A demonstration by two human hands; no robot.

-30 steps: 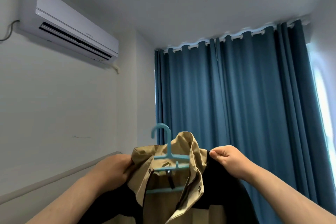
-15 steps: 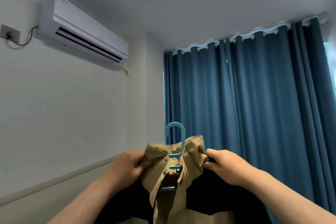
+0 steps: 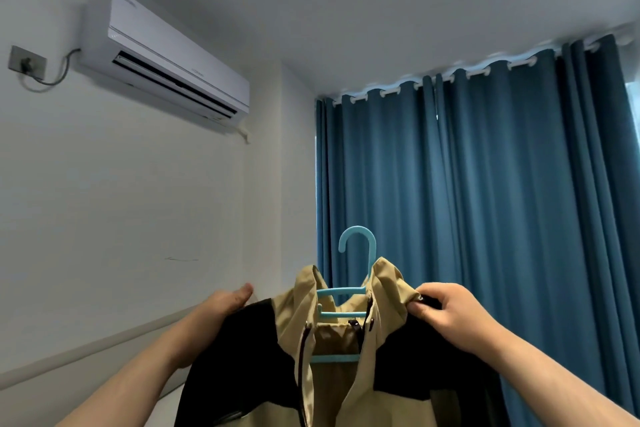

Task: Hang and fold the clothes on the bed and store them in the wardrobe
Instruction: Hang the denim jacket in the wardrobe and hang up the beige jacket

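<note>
right hand [image 3: 453, 317], at 5 o'clock in the view: fingers curled, pinching the khaki collar edge of the jacket [image 3: 381, 402], right beside a metal snap. left hand [image 3: 221, 308], at 7 o'clock: tucked under the black shoulder, thumb straight and free above the cloth, fingers hidden behind it, so cannot tell whether gripping or only propping.

held up in the air at 6 o'clock, between both hands, in front of the blue curtain [image 3: 502, 201] at 3 o'clock. already threaded onto a light blue plastic hanger [image 3: 357, 229], hook standing clear of the collar at the garment's 12 o'clock.

likely soft and floppy to handle, fairly light, with a smooth shell cloth apt to slide along the hanger arms. nothing fragile, save perhaps the thin plastic of the hanger. best taken at the two shoulder seams while squaring it up, then by the hook alone for carrying, since the weight hangs below. worth a check for both shoulders seated evenly before letting go of the cloth.

looks: khaki body and tall stand-up collar, black panels over both shoulders, front open, dark zip running down toward 6 o'clock, snaps along the placket, a brownish lining patch inside the neck. lower part cut off by the frame edge.
</note>
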